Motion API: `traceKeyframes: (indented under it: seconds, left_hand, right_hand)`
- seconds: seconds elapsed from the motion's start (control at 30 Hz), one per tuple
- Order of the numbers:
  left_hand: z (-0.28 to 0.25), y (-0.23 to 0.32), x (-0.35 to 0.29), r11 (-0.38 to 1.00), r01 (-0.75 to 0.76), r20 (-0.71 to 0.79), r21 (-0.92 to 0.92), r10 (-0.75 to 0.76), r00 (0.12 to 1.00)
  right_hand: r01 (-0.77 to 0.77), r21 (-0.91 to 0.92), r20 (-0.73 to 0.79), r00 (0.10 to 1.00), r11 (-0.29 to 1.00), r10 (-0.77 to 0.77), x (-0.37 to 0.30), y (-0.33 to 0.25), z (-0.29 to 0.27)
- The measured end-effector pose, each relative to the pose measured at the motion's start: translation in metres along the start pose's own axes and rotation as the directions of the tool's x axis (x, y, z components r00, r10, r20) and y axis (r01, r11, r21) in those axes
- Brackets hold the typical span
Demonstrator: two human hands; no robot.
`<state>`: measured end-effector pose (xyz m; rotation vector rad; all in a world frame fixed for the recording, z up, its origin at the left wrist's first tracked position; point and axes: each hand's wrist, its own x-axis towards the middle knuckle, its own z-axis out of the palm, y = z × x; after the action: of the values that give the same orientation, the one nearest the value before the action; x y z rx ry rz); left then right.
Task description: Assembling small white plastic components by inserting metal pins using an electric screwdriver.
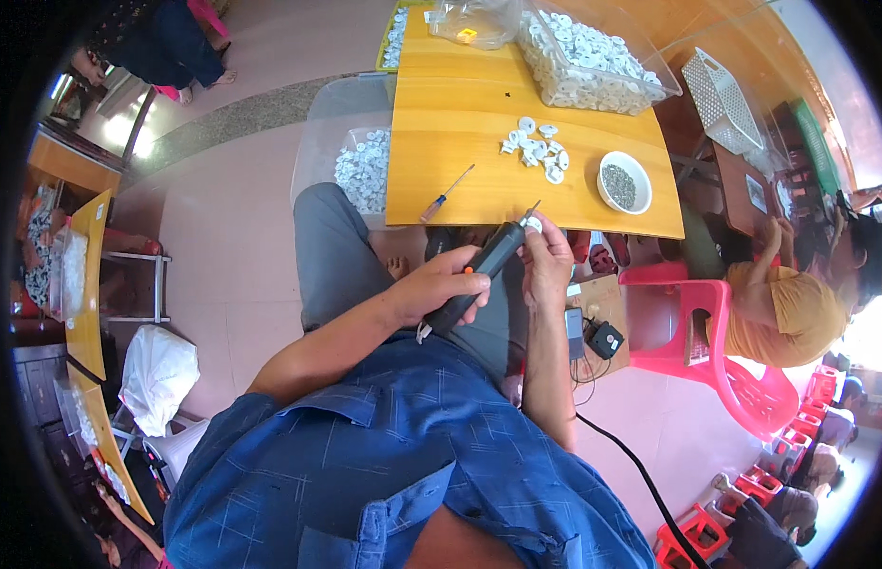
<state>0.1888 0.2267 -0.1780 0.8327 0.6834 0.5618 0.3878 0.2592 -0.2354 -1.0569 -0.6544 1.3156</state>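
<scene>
My left hand [448,287] is wrapped round a black electric screwdriver [499,249] with an orange button, held over my lap at the near edge of the wooden table [450,104]. Its thin bit points up and to the right. Between the fingers of my right hand [549,254] is a small white plastic part [532,224], close to the bit. Whether bit and part touch, I cannot tell. Several loose white parts [536,150] lie on the table beyond my hands. Right of them stands a white bowl [643,196] of small metal screws [618,187].
A hand screwdriver [447,194] lies near the table's left edge. A clear bin [607,95] of white parts stands at the back right; another bin [313,152] sits low at the left. A black cable [640,465] runs at my right, near a pink chair [702,322] and a seated person [782,308].
</scene>
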Motion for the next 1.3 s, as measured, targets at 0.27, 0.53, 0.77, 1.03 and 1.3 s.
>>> traceKeyframes:
  seconds: [0.27,0.53,0.77,1.03,1.3]
  left_hand:
    - [0.004,-0.014,-0.016,0.995,-0.003,-0.012,-0.104,0.002,1.0]
    - [0.011,-0.021,-0.021,0.994,-0.06,-0.027,-0.096,0.058,0.998]
    - [0.01,-0.025,-0.019,0.996,-0.086,-0.032,-0.018,0.085,0.996]
    - [0.011,-0.02,-0.017,0.991,-0.055,-0.01,-0.124,0.055,0.998]
    - [0.011,-0.019,-0.018,0.992,-0.091,0.055,-0.091,0.096,0.994]
  right_hand:
    - [0.018,0.014,-0.081,0.997,1.0,-0.017,-0.001,-0.009,0.004]
    - [0.128,-0.055,-0.066,0.989,0.99,-0.131,-0.001,-0.005,0.002]
    - [0.116,-0.047,-0.072,0.99,0.992,-0.119,0.002,-0.002,-0.002]
    - [0.092,-0.041,-0.072,0.993,0.995,-0.094,0.004,-0.005,-0.003]
    - [0.122,0.036,-0.064,0.991,0.992,-0.12,0.008,-0.003,-0.01]
